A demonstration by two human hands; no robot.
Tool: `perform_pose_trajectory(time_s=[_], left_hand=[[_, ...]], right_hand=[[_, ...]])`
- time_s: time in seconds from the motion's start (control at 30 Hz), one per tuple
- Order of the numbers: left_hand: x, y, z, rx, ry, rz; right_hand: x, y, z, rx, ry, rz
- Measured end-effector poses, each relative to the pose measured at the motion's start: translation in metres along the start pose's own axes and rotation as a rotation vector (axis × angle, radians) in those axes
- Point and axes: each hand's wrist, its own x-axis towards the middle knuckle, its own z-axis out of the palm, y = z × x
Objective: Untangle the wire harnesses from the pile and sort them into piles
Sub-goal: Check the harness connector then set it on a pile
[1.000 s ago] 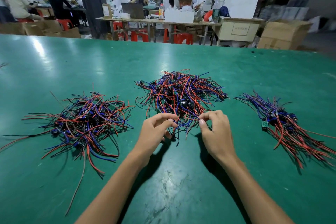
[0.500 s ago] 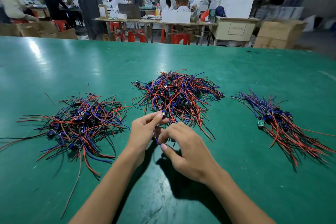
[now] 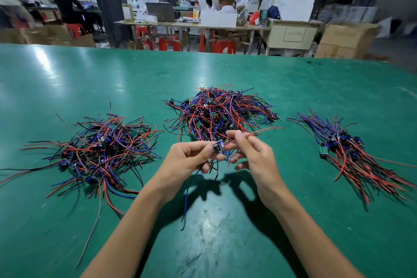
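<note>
Three heaps of red, blue and black wire harnesses lie on the green table [image 3: 225, 244]: a tangled middle pile [image 3: 216, 110], a loose left pile [image 3: 99, 144] and a straighter right pile [image 3: 352, 151]. Just in front of the middle pile, lifted off the table, my left hand [image 3: 187, 160] pinches one harness [image 3: 217, 147] by its small black module. My right hand [image 3: 252, 153] pinches that harness's red wire, which sticks out to the right. A blue wire hangs down from it toward the table.
The table's far edge [image 3: 203, 54] runs across the view. Beyond it stand workbenches, red stools [image 3: 223, 46], cardboard boxes [image 3: 345, 38] and several people at work. A small green circuit board [image 3: 324, 151] lies at the right pile's left edge.
Both hands have lifted one harness out of the middle pile's near edge. My right hand moved from below the left to the right, drawing the red wire out sideways.
</note>
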Motion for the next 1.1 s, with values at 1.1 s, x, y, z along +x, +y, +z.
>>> perform_pose_trajectory(time_s=[1.1], left_hand=[[0.000,0.012,-0.025,0.516,0.371,0.281]], right_hand=[[0.001,0.037,0.001,-1.034,0.060,-0.271]])
